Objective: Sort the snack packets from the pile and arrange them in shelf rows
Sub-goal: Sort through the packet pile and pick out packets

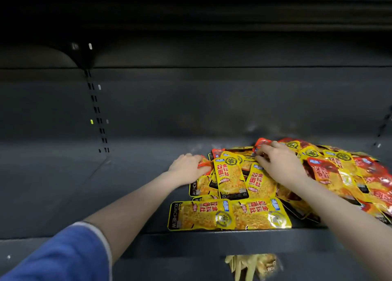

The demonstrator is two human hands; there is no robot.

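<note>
In the head view, a dark grey shelf (pixel 131 196) is seen from above and in front, with a dark back panel (pixel 212 102) behind it and a slotted upright (pixel 97 111) at the far left. A pile (pixel 331 170) of yellow and red snack packets is heaped on the right half of the shelf, reaching from near the front edge to the far right. Two yellow packets (pixel 229 215) are laid side by side at the near edge of the shelf, lengthwise, touching each other. Just behind them, two more yellow packets (pixel 231 179) are stood on end against the pile.

The left hand (pixel 188 167) is placed at the left edge of the pile, its fingers curled over a red packet (pixel 204 164), which is gripped between fingers and thumb. A blue sleeve (pixel 63 257) with a pale cuff is seen on the left arm at the near left.

The right hand (pixel 280 162) is laid on top of the pile, farther back. Its fingertips are bent down onto another red packet (pixel 262 143) at the far top of the heap; whether that packet is pinched or only pressed cannot be told.

Below the shelf's front lip, a blurred yellow packet (pixel 256 266) is seen on a lower level.
</note>
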